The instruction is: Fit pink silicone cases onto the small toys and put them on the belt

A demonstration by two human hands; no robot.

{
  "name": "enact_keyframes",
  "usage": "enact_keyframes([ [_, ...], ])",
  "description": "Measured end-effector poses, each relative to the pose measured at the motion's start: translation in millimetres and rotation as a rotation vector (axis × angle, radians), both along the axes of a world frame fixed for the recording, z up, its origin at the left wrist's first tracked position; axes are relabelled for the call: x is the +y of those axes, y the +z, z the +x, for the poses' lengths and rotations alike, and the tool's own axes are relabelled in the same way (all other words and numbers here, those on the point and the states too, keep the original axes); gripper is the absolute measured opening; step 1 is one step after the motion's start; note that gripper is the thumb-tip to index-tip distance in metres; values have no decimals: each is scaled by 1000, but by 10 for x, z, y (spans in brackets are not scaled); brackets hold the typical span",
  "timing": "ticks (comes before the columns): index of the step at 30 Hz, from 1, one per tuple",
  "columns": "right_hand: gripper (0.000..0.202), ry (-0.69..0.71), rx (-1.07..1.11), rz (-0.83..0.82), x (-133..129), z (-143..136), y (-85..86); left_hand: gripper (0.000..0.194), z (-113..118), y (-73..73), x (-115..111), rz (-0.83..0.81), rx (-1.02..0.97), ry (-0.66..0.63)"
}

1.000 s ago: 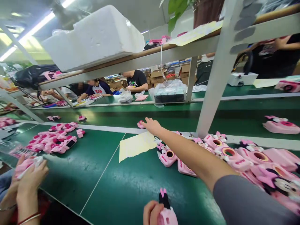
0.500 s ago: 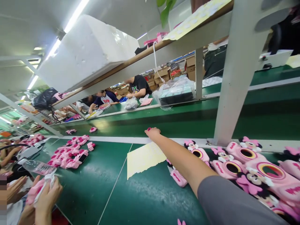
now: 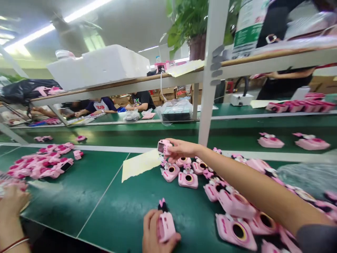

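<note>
My right hand (image 3: pixel 181 149) reaches across the workbench, its fingers closed on a small pink toy camera (image 3: pixel 163 147) whose dark screen faces me. Nearer to me, my left hand (image 3: pixel 154 232) grips a pink camera case (image 3: pixel 166 227) with a pink bow and dark ears, its open side partly showing. Several similar pink cases (image 3: pixel 188 179) with round holes and cartoon mouse heads lie under and to the right of my right forearm. A torn pale-yellow sheet (image 3: pixel 140 164) lies left of my right hand.
Pink toy cameras (image 3: pixel 44 163) are heaped at the left, near a co-worker's hand (image 3: pixel 12 200). A sunken green belt (image 3: pixel 121 135) runs behind the bench. An upright white post (image 3: pixel 209 80) and an overhead shelf (image 3: pixel 110 84) stand in front. Two cases (image 3: pixel 312 142) sit on the belt.
My right hand has come back from the belt, now with the pink toy camera plainly in it. My left hand has come into view with a case. The view has turned right and levelled.
</note>
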State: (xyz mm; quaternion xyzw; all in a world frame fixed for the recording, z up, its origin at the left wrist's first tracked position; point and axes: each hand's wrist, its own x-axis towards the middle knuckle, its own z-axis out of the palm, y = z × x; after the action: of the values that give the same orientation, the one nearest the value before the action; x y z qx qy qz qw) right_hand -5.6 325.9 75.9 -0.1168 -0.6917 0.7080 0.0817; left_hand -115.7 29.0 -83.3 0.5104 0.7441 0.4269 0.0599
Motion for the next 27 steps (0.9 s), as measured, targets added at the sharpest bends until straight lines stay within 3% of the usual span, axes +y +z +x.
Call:
enact_keyframes([
  [3,47,-61,51,-313,-578,674,-94,64,110,129,24,-71,-47,-129],
  [7,38,-219,14,-509,-1440,1322,-401,74,428,315,67,-108,-52,-373],
  [10,42,-287,25,-596,-1989,1614,-690,64,656,302,65,-85,-79,-526],
  [12,43,-362,50,-633,-2229,1716,-879,60,704,226,46,-71,-130,-550],
  [15,42,-460,51,-648,-2390,1726,-1085,59,645,107,19,-74,-189,-539],
  [17,43,-459,18,-638,-2414,1654,-1136,60,580,70,9,-86,-198,-549],
  [22,58,-401,-93,-550,-2424,1444,-1036,59,499,65,8,-108,-208,-577],
  [27,66,-540,-154,-428,-2463,1416,-957,60,460,38,21,-123,-249,-577],
])
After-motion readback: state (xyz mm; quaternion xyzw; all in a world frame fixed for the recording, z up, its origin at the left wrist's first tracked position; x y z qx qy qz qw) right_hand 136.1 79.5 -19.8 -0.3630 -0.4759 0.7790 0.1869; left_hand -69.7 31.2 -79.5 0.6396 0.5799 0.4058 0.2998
